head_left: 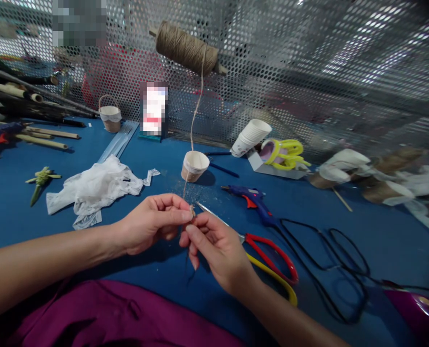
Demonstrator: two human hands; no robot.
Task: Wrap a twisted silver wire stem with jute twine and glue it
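A strand of jute twine [196,113] hangs from a spool [185,48] on the mesh and runs down past a paper cup [194,166] to my hands. My left hand [164,217] pinches the twine near its end, where a small knot or loop shows at the fingertips. Close against it, my right hand [214,246] has its thumb and fingers closed at the same twine; a thin dark strand dangles below. The cup stands upright, its lower part wrapped in brown and its rim white. Just beyond my right hand lie scissors [272,255] with red and yellow handles.
A blue glue gun [252,195] and its looped black cord [319,236] lie to the right. White lace [99,188] is heaped at left. Stacked paper cups [250,137], a handled cup basket [110,118], a phone [154,108] and twine rolls [388,190] sit further back.
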